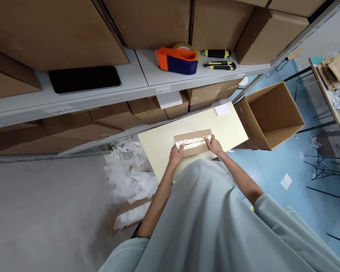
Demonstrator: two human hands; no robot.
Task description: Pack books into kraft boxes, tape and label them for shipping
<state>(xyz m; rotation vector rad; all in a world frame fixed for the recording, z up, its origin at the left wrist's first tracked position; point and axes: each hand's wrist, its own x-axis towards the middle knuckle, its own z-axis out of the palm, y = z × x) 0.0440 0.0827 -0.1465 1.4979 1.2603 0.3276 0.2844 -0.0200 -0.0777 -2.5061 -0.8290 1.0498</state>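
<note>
- Left hand (pixel 176 155) lies palm down at the left end of the box (pixel 193 142), fingers stretched over its near left corner, pressing rather than pinching
- Right hand (pixel 214 144) rests at the right end of the box, fingers laid on the shiny tape (pixel 191 142) that runs along its top; loosely spread, gripping nothing
- Both forearms reach forward from under the pale shirt (pixel 209 219), elbows out to each side, wrists low against the desk (pixel 158 141)
- The box is small, flat and brown, lying across the middle of the cream desk, just in front of the body
- The shirt hides the near edge of the desk and part of both wrists; thumbs are hard to make out
- Whether the tape is fully stuck down cannot be told because of glare
- On the shelf (pixel 147 75) above sit a tape gun (pixel 177 59), two knives (pixel 218 59) and a dark tablet (pixel 85 78)
- An open carton (pixel 272 117) stands right of the desk; a heap of clear bags (pixel 130 177) lies to the left, partly cut off by the left arm
- Labels on the shelf edge are too small to read
</note>
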